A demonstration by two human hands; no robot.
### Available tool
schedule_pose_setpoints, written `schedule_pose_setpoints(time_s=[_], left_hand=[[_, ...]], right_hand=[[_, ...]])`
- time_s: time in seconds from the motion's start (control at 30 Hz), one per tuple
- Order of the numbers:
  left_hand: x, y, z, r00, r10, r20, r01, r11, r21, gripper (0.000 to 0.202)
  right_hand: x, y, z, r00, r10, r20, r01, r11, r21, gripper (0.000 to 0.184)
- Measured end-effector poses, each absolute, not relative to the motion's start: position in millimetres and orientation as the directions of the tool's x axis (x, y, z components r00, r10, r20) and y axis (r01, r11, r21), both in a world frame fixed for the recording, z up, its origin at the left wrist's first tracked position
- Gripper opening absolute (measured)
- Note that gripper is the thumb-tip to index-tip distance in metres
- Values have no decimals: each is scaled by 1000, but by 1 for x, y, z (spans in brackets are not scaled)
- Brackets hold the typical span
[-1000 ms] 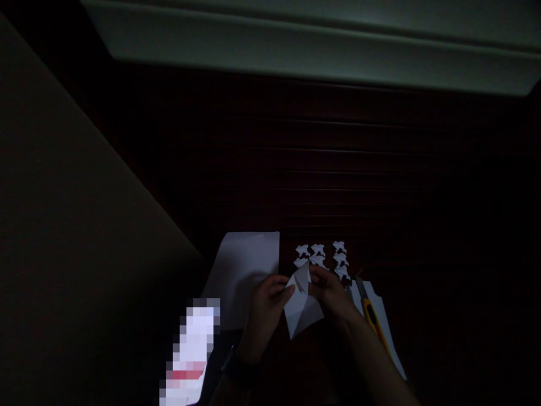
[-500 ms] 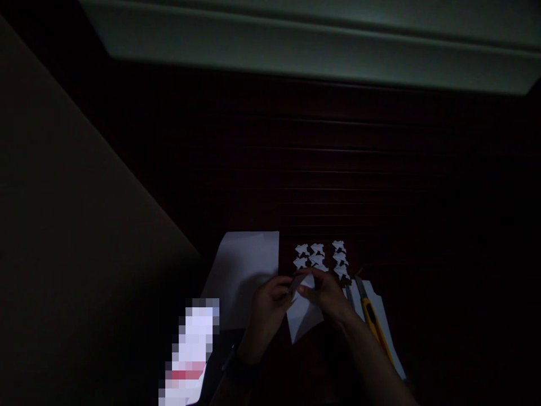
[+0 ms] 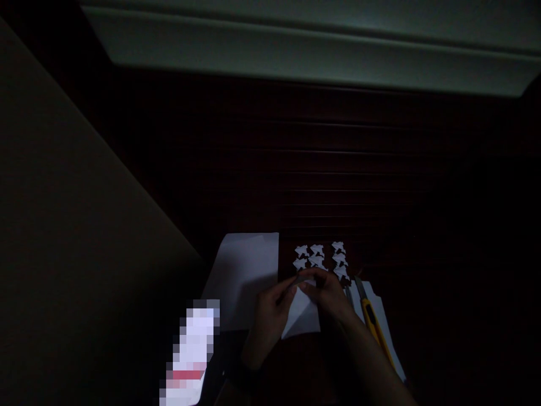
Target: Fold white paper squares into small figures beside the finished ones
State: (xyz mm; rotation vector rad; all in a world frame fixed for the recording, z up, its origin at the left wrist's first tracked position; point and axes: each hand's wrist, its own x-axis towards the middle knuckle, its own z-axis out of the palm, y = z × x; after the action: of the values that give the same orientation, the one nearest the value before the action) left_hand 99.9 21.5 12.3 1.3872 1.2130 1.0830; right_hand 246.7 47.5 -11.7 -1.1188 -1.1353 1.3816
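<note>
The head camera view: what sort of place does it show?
Probably a dim indoor workspace for paper craft, given small folded white paper figures, a large white paper sheet and a yellow-handled utility knife.

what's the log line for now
left grip: white paper sheet; right grip: same sheet; yellow utility knife: on loose paper; folded figures: beyond grips

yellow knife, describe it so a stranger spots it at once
On the dark surface, find the right hand. To its right is white paper, with the knife lying slantwise on it. Its yellow handle stands out from its white paper neighbours.
</note>
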Motion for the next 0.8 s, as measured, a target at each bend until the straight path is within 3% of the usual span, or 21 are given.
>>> schedule_pose_setpoints(time_s=[0.23, 0.6, 0.8], left_hand=[[100, 23, 5, 41, 996, 83, 273, -91, 958, 24], [104, 25, 0, 12, 985, 170, 369, -163, 915, 18], [109, 26, 5, 27, 998, 56, 269, -61, 961, 23]], right_hand=[[249, 43, -1, -197, 980, -12, -80, -28, -996, 28], [251, 37, -1, -187, 982, 32, 27, 38, -999, 29], [256, 35, -3, -112, 994, -3, -92, -14, -996, 27]])
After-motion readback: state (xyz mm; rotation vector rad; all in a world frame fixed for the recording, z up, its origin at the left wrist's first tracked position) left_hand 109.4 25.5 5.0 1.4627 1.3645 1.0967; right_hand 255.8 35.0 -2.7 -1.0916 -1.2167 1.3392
